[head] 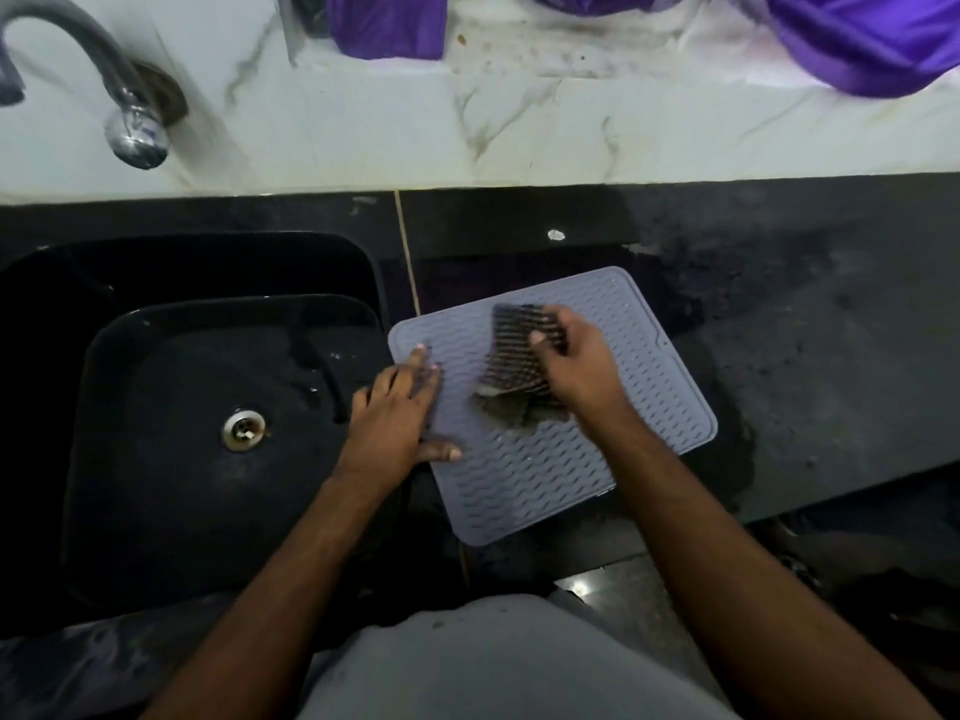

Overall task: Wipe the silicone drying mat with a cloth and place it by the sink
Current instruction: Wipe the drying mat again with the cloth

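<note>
Tap at far left against the marble wall, black sink below it, drain in the middle. Just right of the sink, on the dark worktop: grey silicone drying mat, lying askew, near corner overhanging the front edge. Left hand flat on the mat's left edge, fingers straight and close together, pinning it down. Right hand over the mat's middle, fingers curled round a striped cloth. Wiping step apparently in hand. Next, probably: more strokes over the uncovered ridges, then squaring the mat beside the sink.

White marble wall, black stone counter, purple cloth
</note>
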`<state>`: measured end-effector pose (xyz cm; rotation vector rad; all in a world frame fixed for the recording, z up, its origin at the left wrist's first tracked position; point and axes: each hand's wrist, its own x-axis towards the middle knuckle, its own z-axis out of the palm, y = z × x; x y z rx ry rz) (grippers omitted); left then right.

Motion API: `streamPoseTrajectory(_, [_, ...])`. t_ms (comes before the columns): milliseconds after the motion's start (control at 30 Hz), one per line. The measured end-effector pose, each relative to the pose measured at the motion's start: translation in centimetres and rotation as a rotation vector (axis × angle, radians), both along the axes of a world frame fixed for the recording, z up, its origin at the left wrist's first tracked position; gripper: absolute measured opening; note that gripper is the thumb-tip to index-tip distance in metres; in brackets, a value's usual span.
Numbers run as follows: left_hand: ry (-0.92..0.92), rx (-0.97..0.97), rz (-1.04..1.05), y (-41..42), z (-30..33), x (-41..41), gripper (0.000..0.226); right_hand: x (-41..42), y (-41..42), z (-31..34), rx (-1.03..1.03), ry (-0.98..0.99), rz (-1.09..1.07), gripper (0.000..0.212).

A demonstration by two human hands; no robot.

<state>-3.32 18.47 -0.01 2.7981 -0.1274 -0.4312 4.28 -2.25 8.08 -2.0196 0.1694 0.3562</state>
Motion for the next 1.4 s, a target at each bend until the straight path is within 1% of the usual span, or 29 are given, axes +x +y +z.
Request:
streamPoseTrajectory(67, [-0.009,0.003,-0.041,-1.0,-0.3,-0.5,0.113,0.8,-3.3,-0.2,-0.096,-0.123,-0.089,0.029])
streamPoseTrajectory(100, [-0.012,0.013,-0.052,-1.5,-0.5,-0.8,0.114,1.2,-4.7,-0.7,-0.179,-0.21,-0.12,0.032])
streamPoseTrajectory(167, [-0.015,0.021,-0.042,-1.9,-1.0,-1.2,0.116,2.4,-7.2,-2.7,-0.406,-0.356,-0.14,0.041])
streamPoseTrajectory(200, [-0.012,0.013,-0.021,-1.8,-1.3,-1.4,0.118,3.0,-8.2,-4.1,-0.54,-0.372,-0.131,0.048])
streamPoseTrajectory(233, [-0.009,0.001,0.009,-1.6,-1.6,-1.5,0.12,3.6,-8.9,-5.5,-0.671,-0.332,-0.11,0.055])
streamPoseTrajectory(267, [-0.011,-0.012,0.034,-1.3,-1.8,-1.5,0.122,3.9,-9.4,-7.0,-0.773,-0.251,-0.085,0.059])
streamPoseTrajectory(333, [-0.032,-0.024,0.045,-0.9,-2.2,-1.6,0.123,3.6,-8.9,-9.7,-0.884,-0.092,-0.041,0.052])
streamPoseTrajectory(367, [-0.045,-0.02,0.038,-0.8,-2.4,-1.7,0.124,3.3,-8.2,-10.6,-0.918,-0.041,-0.024,0.049])
streamPoseTrajectory(467, [-0.065,-0.001,0.016,-0.7,-2.5,-1.5,0.125,2.2,-5.2,-11.1,-0.99,0.011,0.018,0.046])
streamPoseTrajectory(567, [-0.066,0.013,0.001,-0.6,-2.5,-1.3,0.127,0.0,-1.5,-10.6,-1.02,-0.015,0.085,0.046])
streamPoseTrajectory(667, [-0.046,0.014,-0.001,-0.6,-2.5,-1.2,0.128,-3.7,2.7,-9.9,-1.0,-0.066,0.217,0.046])
streamPoseTrajectory(733, [-0.051,0.012,0.009,-0.8,-2.3,-1.2,0.129,-6.0,4.8,-8.9,-0.922,-0.113,0.305,0.045])
streamPoseTrajectory(767, [-0.07,0.001,0.012,-0.8,-2.1,-1.2,0.129,-6.8,5.5,-8.2,-0.847,-0.14,0.35,0.043])
streamPoseTrajectory(833, [-0.134,-0.059,0.02,-1.0,-1.8,-1.2,0.128,-7.4,6.3,-6.9,-0.617,-0.149,0.385,0.032])
streamPoseTrajectory(867, [-0.149,-0.107,0.034,-1.0,-1.5,-1.1,0.13,-7.2,6.3,-6.1,-0.496,-0.116,0.364,0.027])
streamPoseTrajectory(933, [-0.133,-0.199,0.074,-1.2,-0.8,-0.9,0.144,-6.2,5.5,-4.5,-0.278,0.028,0.258,0.028])
streamPoseTrajectory(967, [-0.14,-0.233,0.092,-1.3,-0.6,-0.8,0.148,-5.6,4.5,-3.7,-0.172,0.096,0.173,0.028])
streamPoseTrajectory(1033, [-0.146,-0.279,0.108,-1.7,-0.3,-0.8,0.148,-4.5,1.5,-2.2,0.047,0.193,-0.011,0.024])
streamPoseTrajectory(1067, [-0.119,-0.281,0.089,-1.9,-0.2,-0.8,0.146,-3.9,-0.2,-1.4,0.15,0.206,-0.095,0.021])
streamPoseTrajectory(1100, [-0.081,-0.26,0.054,-2.1,-0.3,-1.0,0.143,-3.3,-2.1,-0.7,0.225,0.178,-0.169,0.019])
streamPoseTrajectory(1133, [-0.052,-0.214,0.008,-2.5,-0.6,-1.2,0.14,-2.5,-4.1,-0.5,0.258,0.106,-0.242,0.018])
streamPoseTrajectory(1167, [-0.036,-0.159,-0.035,-2.8,-1.0,-1.4,0.138,-1.8,-6.0,-0.4,0.237,-0.008,-0.306,0.018])
streamPoseTrajectory(1200, [-0.029,-0.109,-0.073,-3.1,-1.5,-1.7,0.136,-0.9,-7.9,-0.7,0.165,-0.155,-0.344,0.02])
streamPoseTrajectory(1267, [-0.025,-0.038,-0.12,-3.6,-2.5,-2.2,0.133,0.5,-11.3,-2.6,-0.013,-0.394,-0.343,0.03])
streamPoseTrajectory(1300, [-0.02,-0.02,-0.122,-3.7,-2.8,-2.3,0.132,1.0,-12.7,-4.1,-0.083,-0.431,-0.322,0.035])
streamPoseTrajectory(1400, [-0.008,-0.024,-0.074,-3.5,-3.2,-2.3,0.135,1.2,-14.7,-8.9,-0.266,-0.378,-0.266,0.048])
